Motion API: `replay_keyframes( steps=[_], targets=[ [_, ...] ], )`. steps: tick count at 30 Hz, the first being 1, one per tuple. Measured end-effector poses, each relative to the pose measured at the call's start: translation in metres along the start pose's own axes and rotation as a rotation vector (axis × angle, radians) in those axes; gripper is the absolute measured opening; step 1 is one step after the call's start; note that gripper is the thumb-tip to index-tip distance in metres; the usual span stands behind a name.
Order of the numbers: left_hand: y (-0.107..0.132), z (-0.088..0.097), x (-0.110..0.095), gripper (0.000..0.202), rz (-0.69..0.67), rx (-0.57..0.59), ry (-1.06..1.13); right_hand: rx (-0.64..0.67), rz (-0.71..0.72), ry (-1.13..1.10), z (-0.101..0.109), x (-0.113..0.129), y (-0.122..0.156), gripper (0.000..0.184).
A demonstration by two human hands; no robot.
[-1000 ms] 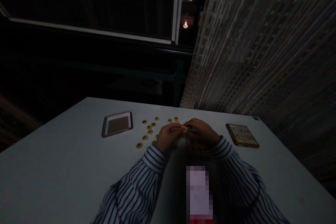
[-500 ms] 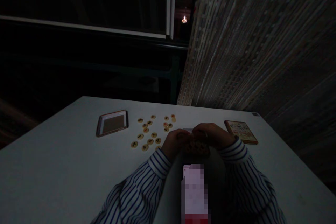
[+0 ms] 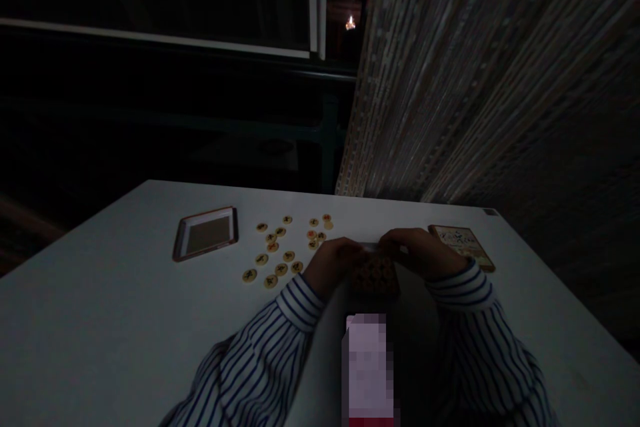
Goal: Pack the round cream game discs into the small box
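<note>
Dim white table (image 3: 125,320) | box of discs (image 3: 375,275) between left hand (image 3: 334,263), right hand (image 3: 419,253) | both gripping it

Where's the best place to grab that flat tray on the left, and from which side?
Probably the raised near rim of the tray, pinched from above on the person's side. It lies flat, open side up, on the table, so fingers can't slip under it; discs lie to its right.

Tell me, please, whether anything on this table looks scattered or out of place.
The round pieces lie loose and scattered on the table, between the tray and the left hand. Nothing looks damaged, though the picture is dark.
</note>
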State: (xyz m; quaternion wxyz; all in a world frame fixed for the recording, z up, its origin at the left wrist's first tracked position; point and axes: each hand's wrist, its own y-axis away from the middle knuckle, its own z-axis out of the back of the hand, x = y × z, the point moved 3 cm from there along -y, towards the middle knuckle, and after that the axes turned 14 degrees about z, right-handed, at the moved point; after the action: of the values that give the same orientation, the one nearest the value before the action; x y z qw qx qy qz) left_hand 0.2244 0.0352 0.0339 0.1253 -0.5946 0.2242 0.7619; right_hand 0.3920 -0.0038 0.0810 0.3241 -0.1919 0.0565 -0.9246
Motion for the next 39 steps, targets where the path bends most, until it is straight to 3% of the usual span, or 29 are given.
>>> replay_keyframes(
  steps=[8,15,23,27,34,37,39],
  targets=[
    [0.004,0.059,-0.028,0.029,0.014,-0.086,0.217,0.04,0.004,0.023,0.0,0.002,-0.007,0.018],
    [0.002,0.082,-0.039,0.03,0.042,-0.159,0.266,0.024,0.037,0.071,0.002,0.004,-0.024,0.02],
    [0.01,0.118,-0.033,0.033,0.043,-0.291,0.257,-0.094,0.131,0.023,-0.001,-0.008,-0.029,0.019],
    [0.004,0.103,-0.029,0.033,0.061,-0.226,0.245,-0.067,0.08,0.023,-0.004,-0.014,-0.027,0.021],
    [-0.019,0.029,-0.014,0.028,0.058,-0.102,0.188,-0.018,-0.009,0.018,-0.002,-0.016,-0.025,0.023],
    [-0.024,0.003,-0.008,0.026,0.071,-0.152,0.199,0.01,-0.031,0.017,-0.003,-0.017,-0.024,0.023],
    [-0.024,-0.009,-0.005,0.023,0.09,-0.121,0.226,0.021,-0.035,0.031,-0.002,-0.017,-0.024,0.022]
  ],
)
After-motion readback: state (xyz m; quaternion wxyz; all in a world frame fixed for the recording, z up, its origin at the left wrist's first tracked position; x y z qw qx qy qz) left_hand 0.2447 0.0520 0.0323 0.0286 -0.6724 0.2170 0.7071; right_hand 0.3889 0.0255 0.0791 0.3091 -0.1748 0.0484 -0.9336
